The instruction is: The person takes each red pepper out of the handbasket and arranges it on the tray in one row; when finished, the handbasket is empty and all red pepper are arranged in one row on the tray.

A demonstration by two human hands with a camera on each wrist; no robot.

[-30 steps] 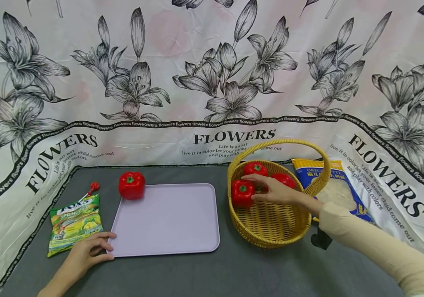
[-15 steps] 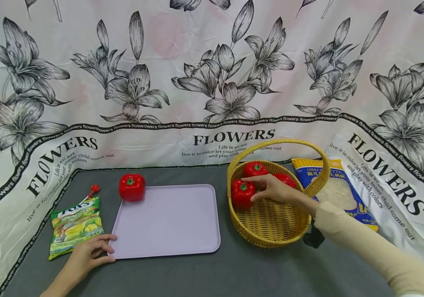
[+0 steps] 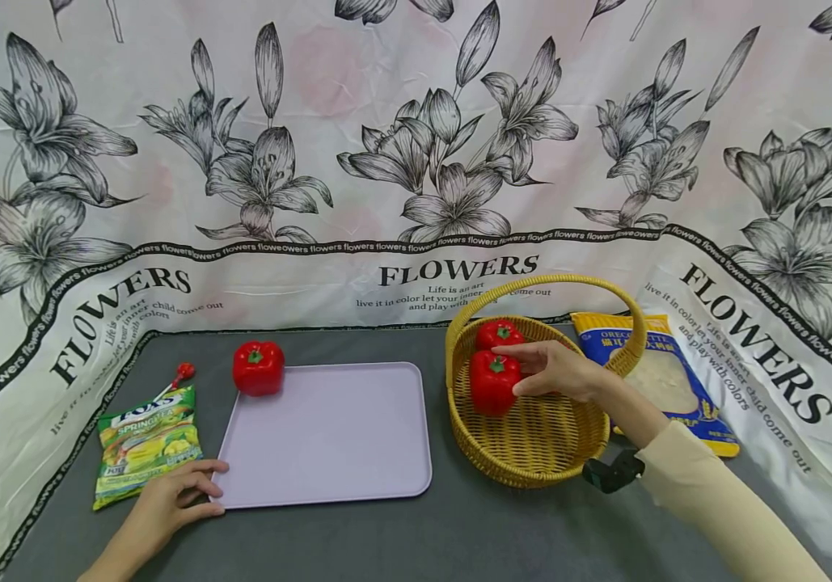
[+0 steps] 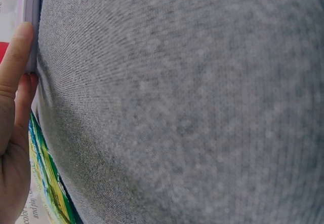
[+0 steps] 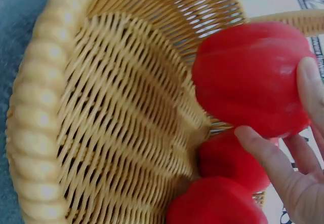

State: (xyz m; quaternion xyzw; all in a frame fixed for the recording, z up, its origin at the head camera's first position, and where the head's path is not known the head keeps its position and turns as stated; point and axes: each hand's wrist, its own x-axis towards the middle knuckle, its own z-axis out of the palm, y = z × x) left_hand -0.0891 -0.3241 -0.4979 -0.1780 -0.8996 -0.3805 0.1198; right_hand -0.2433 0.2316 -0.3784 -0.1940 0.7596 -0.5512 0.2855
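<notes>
My right hand grips a red bell pepper inside the yellow wicker basket, thumb and fingers on its side. In the right wrist view this pepper is raised over two more, one red pepper behind and another nearer. From the head, one pepper shows at the back of the basket; my hand mostly hides the other. My left hand holds the front left corner of the lilac tray, thumb against its rim. A red bell pepper sits at the tray's back left corner.
A green and yellow candy bag lies left of the tray, with a small red ball-ended item behind it. Beside the basket is a blue and yellow pasta bag. The basket's handle arches over it. A flowered cloth hangs behind.
My right hand has closed on the pepper at the basket's left wall and shifted it right, toward the middle. My left hand stays at the tray's corner.
</notes>
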